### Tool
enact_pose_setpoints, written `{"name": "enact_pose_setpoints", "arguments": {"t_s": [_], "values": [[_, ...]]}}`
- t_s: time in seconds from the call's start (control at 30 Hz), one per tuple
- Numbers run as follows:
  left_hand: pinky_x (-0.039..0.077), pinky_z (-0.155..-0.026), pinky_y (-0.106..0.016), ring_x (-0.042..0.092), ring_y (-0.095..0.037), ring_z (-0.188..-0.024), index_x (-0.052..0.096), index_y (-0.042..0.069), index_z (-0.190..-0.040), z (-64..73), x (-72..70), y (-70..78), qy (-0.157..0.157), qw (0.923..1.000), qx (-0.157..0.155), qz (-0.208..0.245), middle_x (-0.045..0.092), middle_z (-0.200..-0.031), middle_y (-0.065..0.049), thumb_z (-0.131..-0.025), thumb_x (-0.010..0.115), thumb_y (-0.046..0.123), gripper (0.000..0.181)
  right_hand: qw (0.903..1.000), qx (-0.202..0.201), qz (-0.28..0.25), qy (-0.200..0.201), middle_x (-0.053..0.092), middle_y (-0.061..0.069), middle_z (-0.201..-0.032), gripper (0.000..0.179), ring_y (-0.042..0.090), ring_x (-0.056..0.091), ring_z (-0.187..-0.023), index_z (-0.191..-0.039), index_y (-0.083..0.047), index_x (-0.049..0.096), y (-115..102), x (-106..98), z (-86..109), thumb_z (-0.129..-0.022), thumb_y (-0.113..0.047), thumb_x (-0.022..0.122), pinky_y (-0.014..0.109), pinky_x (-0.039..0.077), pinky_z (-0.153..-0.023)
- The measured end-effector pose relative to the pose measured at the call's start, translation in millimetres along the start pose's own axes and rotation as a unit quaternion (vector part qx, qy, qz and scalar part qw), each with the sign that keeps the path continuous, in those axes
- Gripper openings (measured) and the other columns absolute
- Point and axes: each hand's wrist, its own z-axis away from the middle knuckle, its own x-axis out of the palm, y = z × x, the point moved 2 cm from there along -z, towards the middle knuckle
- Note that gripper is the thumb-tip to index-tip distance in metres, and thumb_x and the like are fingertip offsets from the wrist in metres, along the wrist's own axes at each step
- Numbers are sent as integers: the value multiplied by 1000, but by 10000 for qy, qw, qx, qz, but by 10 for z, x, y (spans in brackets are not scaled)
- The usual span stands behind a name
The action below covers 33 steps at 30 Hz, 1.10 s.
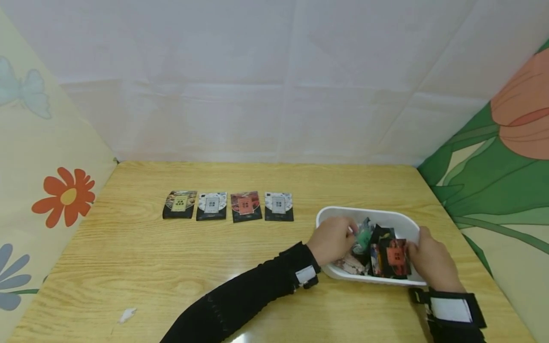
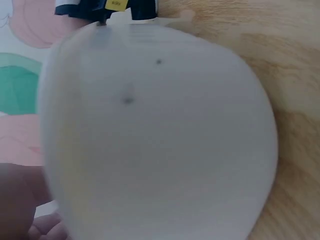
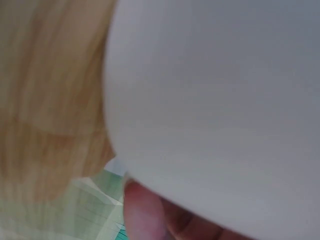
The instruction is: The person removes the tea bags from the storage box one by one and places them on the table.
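A white plastic bin [image 1: 388,215] stands at the right of the table, holding several packets. My right hand [image 1: 435,259] grips its right end, thumb over the rim; the right wrist view shows fingers [image 3: 145,212] curled at the rim. My left hand [image 1: 332,239] reaches over the left end, fingertips at a green-and-clear packet [image 1: 363,238]; I cannot tell whether they pinch it. Beside that packet lies a black packet with a red label [image 1: 395,257], and a pale pinkish packet [image 1: 351,263] lies under my left hand. The bin's outer wall [image 2: 165,135] fills most of the left wrist view.
Left of the bin, a row of flat packets runs across the table: yellow-labelled [image 1: 179,205], white-labelled [image 1: 212,206], red-labelled [image 1: 246,206] and another white-labelled one [image 1: 279,206]. A small white scrap [image 1: 127,315] lies near the front left. White sheeting [image 1: 206,124] closes off the back.
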Motion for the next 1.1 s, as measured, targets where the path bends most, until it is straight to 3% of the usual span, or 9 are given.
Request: {"name": "enact_pose_setpoints", "arguments": {"t_s": [0.2, 0.37, 0.47, 0.6, 0.7, 0.83, 1.1], "values": [[40, -63, -11, 55, 5, -74, 67, 12, -118, 66, -191, -98, 327, 9986, 28, 426, 67, -95, 6, -96, 54, 11, 26, 10000, -47, -22, 47, 52, 46, -100, 45, 53, 59, -81, -123, 20, 34, 5, 13, 6, -93, -11, 49, 54, 45, -60], [40, -61, -10, 58, 4, -78, 67, 13, -117, 126, -311, -120, 704, 9966, -16, 422, 69, -100, 4, -96, 54, 12, 25, 9998, -132, -58, 129, 52, 45, -99, 44, 51, 60, -79, -121, 20, 35, 0, 12, 4, -92, -9, 49, 54, 45, -58], [40, -63, -10, 58, 3, -80, 66, 14, -119, 183, -380, -128, 809, 9960, 130, 345, 68, -104, 3, -98, 52, 14, 26, 9998, -117, -59, 134, 52, 45, -99, 44, 52, 60, -79, -122, 20, 35, -4, 16, -1, -92, -9, 49, 54, 45, -58], [41, -74, -10, 58, 0, -89, 63, 15, -121, 273, -484, -178, 843, 9936, 343, 662, 65, -105, 5, -99, 51, 17, 26, 9999, -42, -49, 85, 52, 45, -99, 45, 53, 59, -81, -122, 21, 34, 0, 29, -2, -92, -9, 48, 55, 45, -59], [42, -80, -12, 59, -1, -93, 63, 14, -119, 375, -601, -241, 955, 9879, 434, 1139, 65, -105, 4, -98, 53, 17, 24, 9999, -74, -56, 98, 52, 44, -97, 45, 53, 59, -80, -121, 21, 34, 6, 26, -6, -92, -9, 49, 54, 45, -58], [46, -80, -18, 61, -4, -90, 64, 12, -118, 547, -820, -357, 1106, 9804, 364, 1591, 65, -102, 2, -96, 57, 16, 24, 9999, -99, -49, 114, 53, 44, -95, 45, 51, 59, -76, -120, 22, 34, 27, 15, -14, -92, -10, 48, 53, 45, -56], [49, -74, -27, 62, -11, -83, 65, 11, -119, 1062, -1296, -780, 1428, 9761, -163, 1632, 66, -97, 1, -93, 62, 16, 27, 10000, 16, -88, 18, 52, 45, -99, 48, 53, 59, -81, -125, 22, 32, 16, 38, -9, -92, -10, 48, 55, 45, -59]]}}
